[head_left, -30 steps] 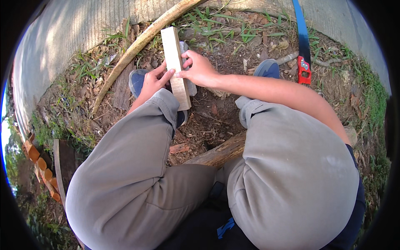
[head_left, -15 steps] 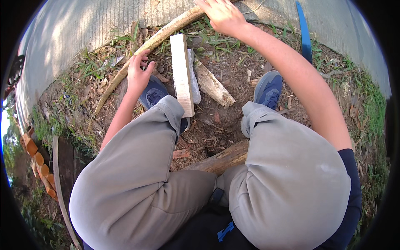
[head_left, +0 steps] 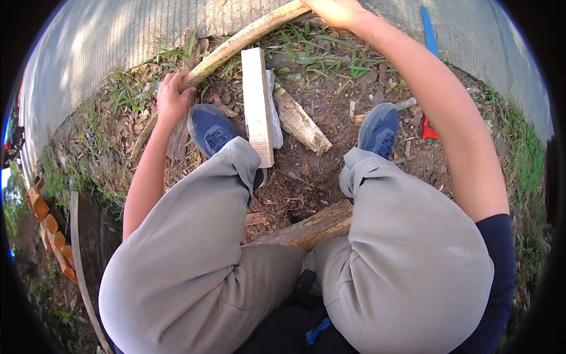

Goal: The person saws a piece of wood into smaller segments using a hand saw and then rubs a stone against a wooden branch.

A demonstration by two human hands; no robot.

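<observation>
I see the left hand (head_left: 173, 97) closed over the long, bare branch (head_left: 242, 41) at left, thumb on one side and fingers on the other, so I read it as clamped on the wood. The right hand (head_left: 336, 10) is at the far edge of my view, touching the branch's far end — its fingers are partly cut off, so I cannot tell how tightly they close. The branch slants from the near left to the far middle, over leaf-strewn soil and onto the edge of the ribbed concrete slab (head_left: 153, 35).

Nearer me, right of the branch, a pale squared wood block (head_left: 257, 112) points away, its near end beside the left trouser cuff (head_left: 243, 154). A whitish lump (head_left: 275, 118) sits just right of it, then a rough split piece of wood (head_left: 302, 123). The blue shoes (head_left: 379, 130) stand well apart, one on each side of these pieces. A thick log (head_left: 312, 226) lies between the legs. At far right I make out a saw (head_left: 429, 32) — blue blade, red handle — partly hidden behind the right forearm.
</observation>
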